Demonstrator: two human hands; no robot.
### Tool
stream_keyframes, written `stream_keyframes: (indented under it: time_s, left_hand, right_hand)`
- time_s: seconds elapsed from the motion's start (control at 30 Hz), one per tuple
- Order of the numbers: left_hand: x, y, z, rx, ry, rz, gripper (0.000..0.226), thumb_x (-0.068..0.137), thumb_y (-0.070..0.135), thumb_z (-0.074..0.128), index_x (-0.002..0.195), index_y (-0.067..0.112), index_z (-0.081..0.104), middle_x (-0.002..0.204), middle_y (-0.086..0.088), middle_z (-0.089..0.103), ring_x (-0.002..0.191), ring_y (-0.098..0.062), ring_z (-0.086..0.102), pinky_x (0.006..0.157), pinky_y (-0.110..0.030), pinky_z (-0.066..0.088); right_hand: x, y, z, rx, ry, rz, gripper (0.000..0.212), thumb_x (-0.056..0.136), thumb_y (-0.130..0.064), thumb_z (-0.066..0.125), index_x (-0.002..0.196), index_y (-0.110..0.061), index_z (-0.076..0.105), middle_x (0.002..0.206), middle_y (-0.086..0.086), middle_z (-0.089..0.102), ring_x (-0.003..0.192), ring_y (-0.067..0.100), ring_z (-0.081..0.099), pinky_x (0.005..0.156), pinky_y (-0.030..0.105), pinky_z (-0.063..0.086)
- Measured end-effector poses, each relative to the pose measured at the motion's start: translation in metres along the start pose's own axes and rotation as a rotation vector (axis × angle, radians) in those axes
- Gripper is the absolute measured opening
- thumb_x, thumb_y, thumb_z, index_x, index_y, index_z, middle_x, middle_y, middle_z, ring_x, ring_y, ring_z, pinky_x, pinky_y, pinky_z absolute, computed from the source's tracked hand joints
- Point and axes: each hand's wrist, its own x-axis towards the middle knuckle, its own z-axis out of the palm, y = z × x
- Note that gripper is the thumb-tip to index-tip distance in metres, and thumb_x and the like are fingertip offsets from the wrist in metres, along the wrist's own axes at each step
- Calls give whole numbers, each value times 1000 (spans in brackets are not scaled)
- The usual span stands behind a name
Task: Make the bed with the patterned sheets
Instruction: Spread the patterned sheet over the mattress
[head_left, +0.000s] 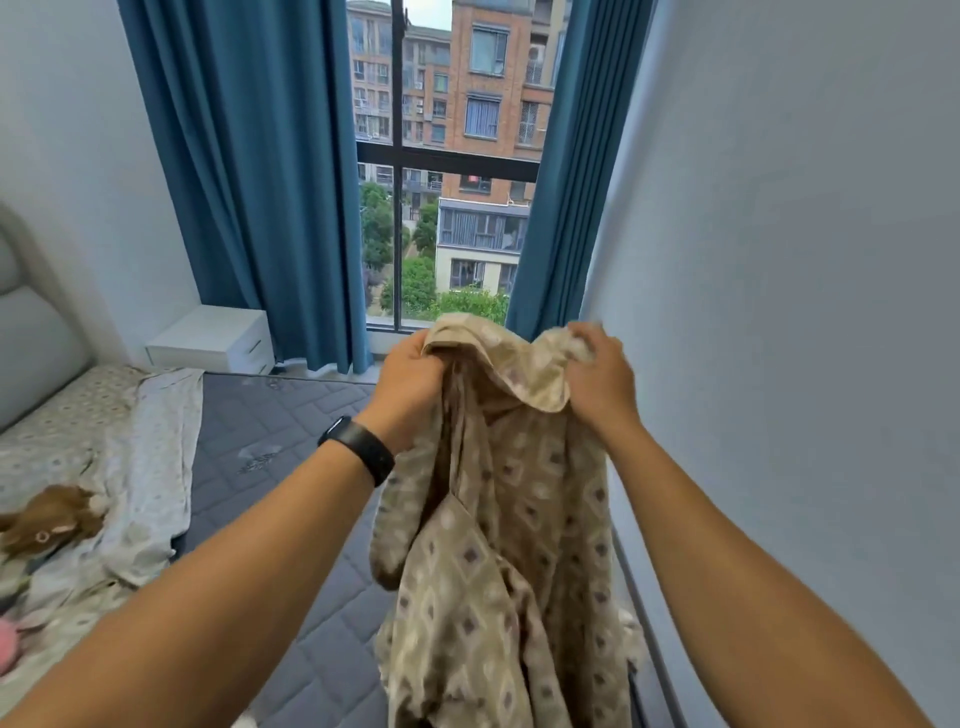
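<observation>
A beige patterned sheet (498, 561) with diamond motifs hangs bunched in front of me, above the right side of the bare grey quilted mattress (280, 447). My left hand (410, 384), with a black band on its wrist, grips the sheet's top edge on the left. My right hand (597, 374) grips the same edge on the right, fingers curled into the fabric. The sheet's lower end runs out of the bottom of the view.
A pale floral cover (140, 467) lies crumpled on the bed's left side with a brown plush toy (47, 519) and something pink (8, 652). A padded headboard (31, 332) stands at left, a white nightstand (213, 338) by blue curtains (260, 182), a wall (779, 312) close on the right.
</observation>
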Motion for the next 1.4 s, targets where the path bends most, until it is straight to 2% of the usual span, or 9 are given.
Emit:
stream_keyframes:
  time_s: [0.17,0.37,0.57,0.7,0.83,0.97,1.13,1.27,1.4]
  left_hand:
    - [-5,21,34,-58,-77,-42,23,100,0,47,102,6,69,87,-10,70,79,-20,64,69,-28,55]
    - [-22,9,36,-40,-233,37,15,95,26,69,104,15,72,96,-6,76,89,-21,70,77,-34,59]
    - [-23,-59,0,268,-502,-2,95,78,33,88,152,39,30,152,12,41,136,-4,44,108,-32,42]
    - [0,-65,6,372,-272,-3,6,92,11,64,92,9,69,88,-9,73,81,-29,69,80,-43,59]
    - [25,-18,-1,208,0,-50,30,99,13,56,69,13,56,62,-4,54,55,-18,45,54,-29,37]
    - [47,49,17,-13,20,-51,36,99,12,55,64,17,48,53,-4,44,43,-18,35,41,-22,26]
    - [41,82,61,-2,-73,33,19,96,21,65,81,10,67,73,-9,66,66,-17,60,59,-28,49]
    - [20,64,55,73,-211,75,15,92,21,72,87,6,70,85,-12,74,79,-18,68,66,-27,54]
    - [-1,11,12,135,-366,118,38,90,16,74,125,28,65,124,6,69,111,-13,65,93,-34,56]
  right_hand:
    - [-62,-2,43,390,-457,-62,56,85,-48,75,134,-29,54,122,-11,59,113,4,60,99,29,53]
    - [-60,7,47,102,-197,35,10,90,-28,71,93,-24,62,89,-1,65,88,22,63,77,44,53]
    - [-22,-26,11,655,-155,283,11,90,-12,72,80,-12,76,86,9,77,86,32,73,84,48,60]
    - [29,-63,-24,717,-43,162,4,86,-16,74,88,-12,76,93,11,78,89,31,74,83,48,61]
    - [59,-44,-54,-6,212,8,19,87,-17,62,104,-11,69,108,12,69,100,32,66,82,35,52]
    - [34,-30,-25,84,136,-111,26,85,-18,59,109,-13,69,106,6,70,101,24,66,88,39,55]
    - [-6,-23,27,308,-413,139,62,83,-61,70,120,-11,70,111,5,74,102,21,70,92,43,57]
    - [-22,-7,38,190,-258,120,50,78,-53,77,115,-23,65,100,-6,68,86,6,64,66,17,51]
    - [-32,14,33,320,-149,262,34,84,-37,80,110,-17,71,106,1,73,95,20,68,86,39,58]
